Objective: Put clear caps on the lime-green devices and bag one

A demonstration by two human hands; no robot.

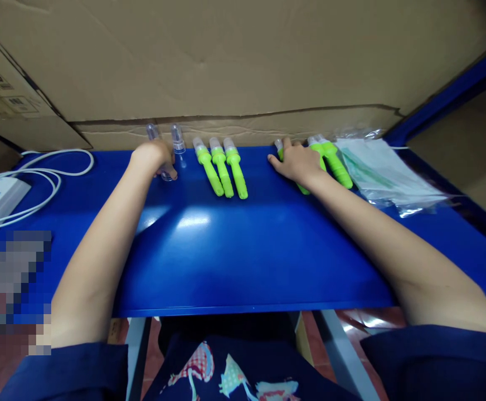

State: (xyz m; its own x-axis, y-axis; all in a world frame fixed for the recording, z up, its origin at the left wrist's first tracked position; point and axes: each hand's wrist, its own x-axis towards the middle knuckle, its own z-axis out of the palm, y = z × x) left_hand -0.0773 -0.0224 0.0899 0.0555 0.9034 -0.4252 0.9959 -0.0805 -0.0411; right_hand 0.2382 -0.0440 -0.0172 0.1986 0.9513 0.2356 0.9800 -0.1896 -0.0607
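My left hand [153, 157] reaches to the far side of the blue table [243, 250] and curls over a clear plastic cap [166, 174], with a second clear cap [178, 139] standing just to its right. Three green pen-shaped devices [221, 166] lie side by side in the middle. My right hand [296, 162] rests on top of one green device [302, 188], fingers bent around it. Two more green devices [331, 159] lie just right of that hand.
Clear plastic bags [383, 172] lie at the far right. A white device with a looped white cable [25, 184] sits at the left. Cardboard boxes [226, 67] wall off the back of the table.
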